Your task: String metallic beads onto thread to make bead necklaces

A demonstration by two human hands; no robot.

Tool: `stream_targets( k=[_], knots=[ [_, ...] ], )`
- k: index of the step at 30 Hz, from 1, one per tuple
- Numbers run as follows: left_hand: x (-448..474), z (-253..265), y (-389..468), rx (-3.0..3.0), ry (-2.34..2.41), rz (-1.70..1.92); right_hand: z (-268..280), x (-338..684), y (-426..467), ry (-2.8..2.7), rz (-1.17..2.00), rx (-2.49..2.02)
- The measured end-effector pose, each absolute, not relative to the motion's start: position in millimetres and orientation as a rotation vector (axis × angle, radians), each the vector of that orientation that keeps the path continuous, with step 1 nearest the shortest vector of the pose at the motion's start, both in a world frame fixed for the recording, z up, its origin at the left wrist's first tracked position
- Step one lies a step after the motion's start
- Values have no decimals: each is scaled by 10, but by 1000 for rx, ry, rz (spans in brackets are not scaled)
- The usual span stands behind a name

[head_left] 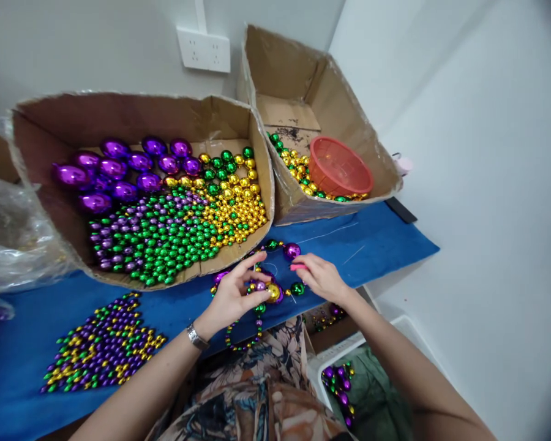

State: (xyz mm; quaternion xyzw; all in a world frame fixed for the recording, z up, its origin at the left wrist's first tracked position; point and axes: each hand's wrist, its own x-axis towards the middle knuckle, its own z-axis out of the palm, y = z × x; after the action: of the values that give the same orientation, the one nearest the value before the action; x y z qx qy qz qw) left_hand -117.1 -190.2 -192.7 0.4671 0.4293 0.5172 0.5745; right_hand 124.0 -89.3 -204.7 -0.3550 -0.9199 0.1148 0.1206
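My left hand (236, 294), wearing a metal watch or bracelet, has its thumb and fingers curled around part of a bead strand (259, 308). A small purple bead and a larger gold bead (273, 292) show at its fingertips. In the closed fingers of my right hand (324, 275) is a small pink object (298, 267), mostly hidden by them. Just beyond that hand lies a big purple bead (291, 250), with a green bead (298, 288) nearer me. The strand loops down towards the table's front edge.
A cardboard box (220, 266) holds purple, green and gold beads. Behind it to the right, a second box (303, 211) contains gold and green beads and a red plastic basket (340, 168). Loose small beads (105, 343) lie on the blue cloth (390, 239). A white crate (319, 373) stands below.
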Motion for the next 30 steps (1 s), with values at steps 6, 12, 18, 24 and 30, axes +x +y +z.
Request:
stream_targets(
  k=[6, 12, 18, 24, 30],
  knots=[
    [-1159, -1539, -1743, 902, 928, 1568, -2518, 1881, -1062, -2462, -113, -1697],
    [-990, -1113, -1542, 836, 894, 1830, -2071, 1046, -1640, -2268, 743, -1026],
    [-1015, -883, -1321, 862, 842, 1941, -1579, 456, -1928, -1995, 1524, -738],
    [-1340, -614, -1257, 1086, 856, 1666, -589, 596, -1468, -1835, 1208, -635],
    [-1734, -547, -1103, 1452, 1177, 1807, 358, 589, -1195, -1842, 1019, -520]
  ],
)
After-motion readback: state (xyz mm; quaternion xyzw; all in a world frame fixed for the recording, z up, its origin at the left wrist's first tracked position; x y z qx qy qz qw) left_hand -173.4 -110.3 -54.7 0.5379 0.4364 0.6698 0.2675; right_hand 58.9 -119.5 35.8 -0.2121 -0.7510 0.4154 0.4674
